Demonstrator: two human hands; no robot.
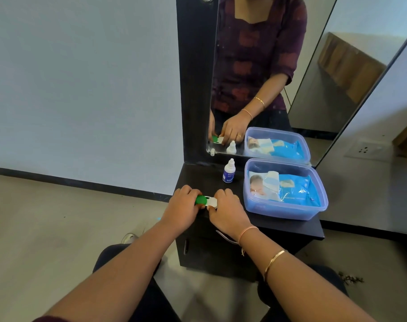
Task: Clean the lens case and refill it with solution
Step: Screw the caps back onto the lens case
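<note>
case (212, 202) gripped at both ends, front of the shelf (197, 180)
left hand (182, 209) curls round the green cap (201, 200), right hand (228, 210) pinches the white end, the two close together; bottle (229, 171) stands upright behind them by the mirror (314, 66), beside the tub (286, 212) of wipes (288, 187).

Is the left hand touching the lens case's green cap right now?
Touching. The head view shows the left hand with fingers curled over the green cap, the right hand gripping the lens case.
</note>
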